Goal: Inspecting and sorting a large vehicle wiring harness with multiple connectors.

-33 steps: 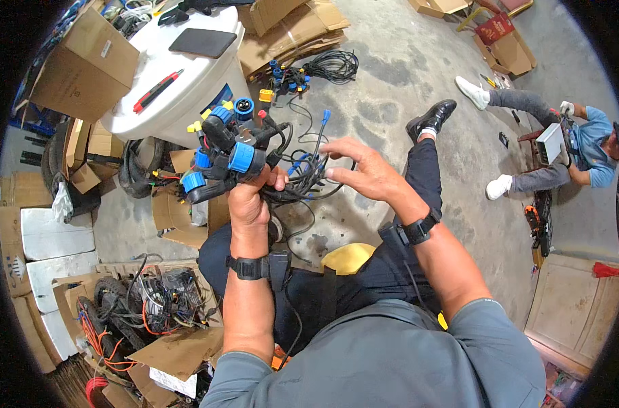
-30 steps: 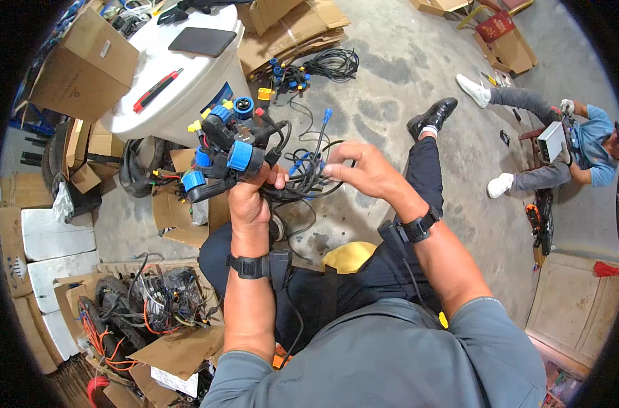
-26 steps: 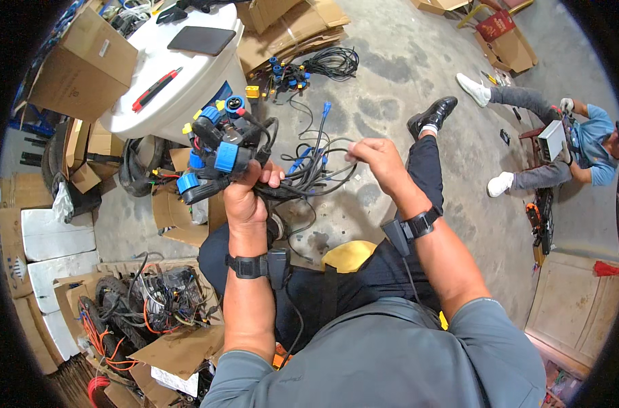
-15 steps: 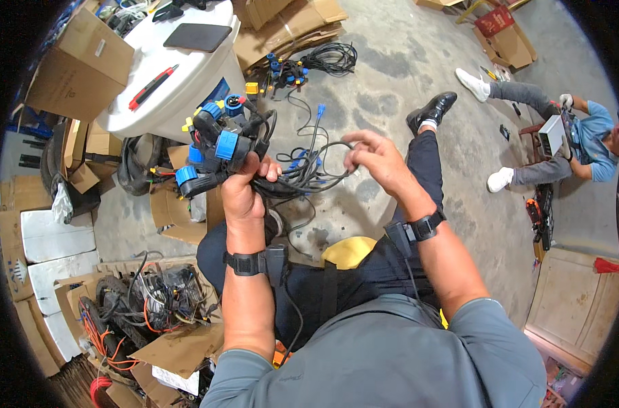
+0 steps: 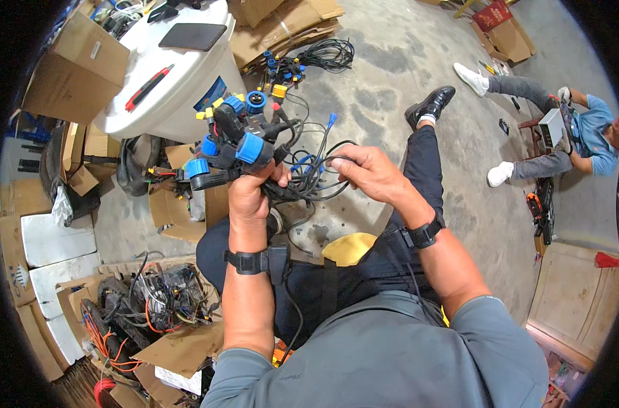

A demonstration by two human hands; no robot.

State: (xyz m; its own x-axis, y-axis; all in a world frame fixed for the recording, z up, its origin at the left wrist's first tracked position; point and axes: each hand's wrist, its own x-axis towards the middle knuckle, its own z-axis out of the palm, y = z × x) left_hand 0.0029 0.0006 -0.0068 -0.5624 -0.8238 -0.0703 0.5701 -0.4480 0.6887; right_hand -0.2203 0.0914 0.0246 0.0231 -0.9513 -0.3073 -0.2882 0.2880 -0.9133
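A bunch of black cables (image 5: 303, 187) with thick blue-ringed connectors (image 5: 253, 148) is held up in front of me. My left hand (image 5: 250, 194) is closed around the cables just below the connectors, its thumb under the nearest blue ring. Small yellow and red plugs show among the connectors at the upper end. My right hand (image 5: 370, 171) pinches the looped end of the cables between thumb and fingers. A thin cable with a blue plug (image 5: 332, 120) hangs off beyond the bundle. Parts of the bundle are hidden behind my left fingers.
A white round tub (image 5: 167, 102) at the upper left bears a phone (image 5: 192, 37) and a red cutter (image 5: 149, 88). Another coiled cable bundle (image 5: 328, 56) lies on the floor beyond. At lower left stands a carton of wires (image 5: 167, 299). A co-worker (image 5: 581, 136) sits at the right.
My right hand has moved left and closed on the cable loop, where its fingers were looser before. The connectors in my left hand have tilted slightly to the right.
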